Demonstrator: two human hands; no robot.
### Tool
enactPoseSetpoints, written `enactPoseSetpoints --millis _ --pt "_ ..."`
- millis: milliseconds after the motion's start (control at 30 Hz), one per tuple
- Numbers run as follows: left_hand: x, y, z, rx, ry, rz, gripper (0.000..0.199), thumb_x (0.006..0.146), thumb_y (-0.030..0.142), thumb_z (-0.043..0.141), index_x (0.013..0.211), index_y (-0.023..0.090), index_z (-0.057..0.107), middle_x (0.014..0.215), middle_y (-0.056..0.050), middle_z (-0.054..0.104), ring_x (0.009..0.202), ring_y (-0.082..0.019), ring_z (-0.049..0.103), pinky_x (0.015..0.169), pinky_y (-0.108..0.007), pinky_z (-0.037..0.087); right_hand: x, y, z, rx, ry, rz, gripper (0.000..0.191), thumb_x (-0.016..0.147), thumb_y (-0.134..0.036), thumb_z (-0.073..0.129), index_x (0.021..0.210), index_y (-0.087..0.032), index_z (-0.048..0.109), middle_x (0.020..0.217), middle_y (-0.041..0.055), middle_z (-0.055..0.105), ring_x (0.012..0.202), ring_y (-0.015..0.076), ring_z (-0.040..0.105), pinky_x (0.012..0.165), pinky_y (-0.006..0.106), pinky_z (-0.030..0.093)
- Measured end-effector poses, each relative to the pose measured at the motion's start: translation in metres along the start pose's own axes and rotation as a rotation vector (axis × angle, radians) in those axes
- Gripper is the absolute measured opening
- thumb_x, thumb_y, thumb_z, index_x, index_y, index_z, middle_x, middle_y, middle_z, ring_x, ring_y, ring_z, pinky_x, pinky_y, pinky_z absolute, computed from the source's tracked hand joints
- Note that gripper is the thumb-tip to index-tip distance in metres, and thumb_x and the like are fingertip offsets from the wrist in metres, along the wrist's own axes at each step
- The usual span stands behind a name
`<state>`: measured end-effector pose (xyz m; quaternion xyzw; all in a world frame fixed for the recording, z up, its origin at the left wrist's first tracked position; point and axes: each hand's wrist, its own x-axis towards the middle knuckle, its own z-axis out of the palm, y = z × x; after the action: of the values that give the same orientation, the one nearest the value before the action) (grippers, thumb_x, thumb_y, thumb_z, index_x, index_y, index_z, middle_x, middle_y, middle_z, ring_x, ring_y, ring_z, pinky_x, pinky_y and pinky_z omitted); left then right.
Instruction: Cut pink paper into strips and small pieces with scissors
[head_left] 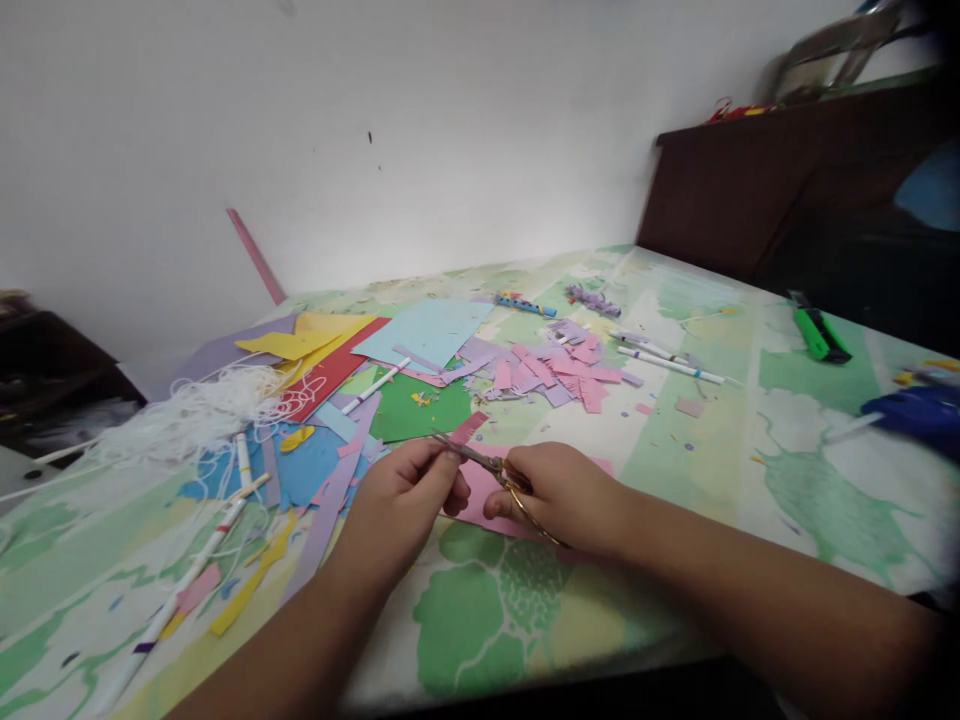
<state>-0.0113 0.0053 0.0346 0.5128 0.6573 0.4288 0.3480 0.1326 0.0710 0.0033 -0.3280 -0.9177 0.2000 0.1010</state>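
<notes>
My right hand [559,495] is closed around the gold handles of a pair of scissors [487,462], whose blades point left. The fingers of my left hand [416,485] pinch a small pink paper strip [469,430] with a fringed edge, right beside the blades. How much of the strip lies between the blades is hidden by my fingers. Under both hands a sheet of pink paper [480,495] lies on the table. Just beyond them is a sheet of green paper [420,405].
White string [202,410] lies tangled at the left over coloured sheets. Pink and purple paper scraps [562,370] spread across the middle, with white markers [667,363] nearby. A green cutter [823,333] and a dark blue item [919,415] lie at the right. A wall stands behind.
</notes>
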Motion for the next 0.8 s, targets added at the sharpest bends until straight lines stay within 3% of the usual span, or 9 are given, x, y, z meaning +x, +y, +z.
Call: enactPoseSetpoints --millis 167,333,800 --pt "0.0014 -0.0049 0.0014 -0.105 -0.032 -0.043 0.019 0.069 0.030 0.044 0.060 0.015 0.052 0.055 0.000 0.056 0.049 -0.010 0.051 0.049 -0.021 0.040 0.0010 -0.0008 -0.0017 0.009 -0.015 0.042 0.044 0.068 -0.057 0.035 0.063 -0.016 0.049 0.054 -0.0008 0.046 0.046 0.0081 0.035 0.041 0.019 0.020" --pt "0.0005 -0.0024 -0.0006 -0.082 0.019 -0.026 0.021 0.070 0.029 0.043 0.056 0.015 0.051 0.052 0.001 0.055 0.047 -0.009 0.051 0.049 -0.021 0.040 0.0008 -0.0005 -0.0007 0.023 -0.020 0.062 0.037 0.069 -0.052 0.039 0.066 -0.016 0.049 0.056 -0.0007 0.047 0.046 0.0078 0.035 0.042 0.019 0.020" --pt "-0.0012 -0.0039 -0.0006 0.012 -0.022 -0.010 0.022 0.071 0.028 0.042 0.056 0.016 0.051 0.051 0.002 0.054 0.048 -0.008 0.050 0.049 -0.020 0.038 0.0013 0.0000 0.0007 0.021 -0.005 -0.004 0.034 0.071 -0.048 0.038 0.061 -0.016 0.046 0.053 -0.0020 0.046 0.046 0.0071 0.035 0.040 0.018 0.021"
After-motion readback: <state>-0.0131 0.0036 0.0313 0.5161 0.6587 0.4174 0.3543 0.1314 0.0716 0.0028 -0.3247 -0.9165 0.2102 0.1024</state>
